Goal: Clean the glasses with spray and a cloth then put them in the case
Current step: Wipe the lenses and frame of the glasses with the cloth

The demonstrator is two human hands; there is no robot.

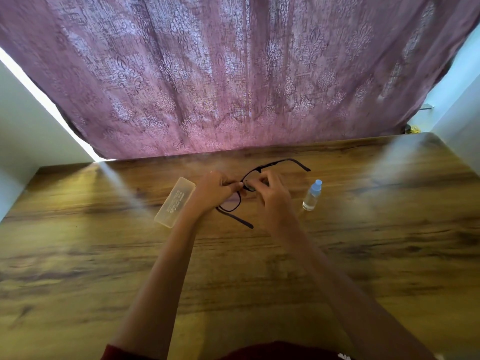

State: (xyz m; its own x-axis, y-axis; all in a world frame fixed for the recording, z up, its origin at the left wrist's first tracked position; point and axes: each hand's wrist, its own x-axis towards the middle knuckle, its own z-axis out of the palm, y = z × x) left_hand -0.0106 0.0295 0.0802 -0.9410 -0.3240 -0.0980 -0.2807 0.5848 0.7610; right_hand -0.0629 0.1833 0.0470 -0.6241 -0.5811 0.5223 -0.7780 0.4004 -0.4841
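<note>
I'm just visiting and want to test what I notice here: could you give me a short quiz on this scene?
1. True or false: the case lies shut on the table, left of the left hand.
2. What stands upright to the right of the right hand? A) spray bottle B) mug C) scissors
3. Fill in: both hands hold the black-framed ____.
Key: 1 true; 2 A; 3 glasses.
</note>
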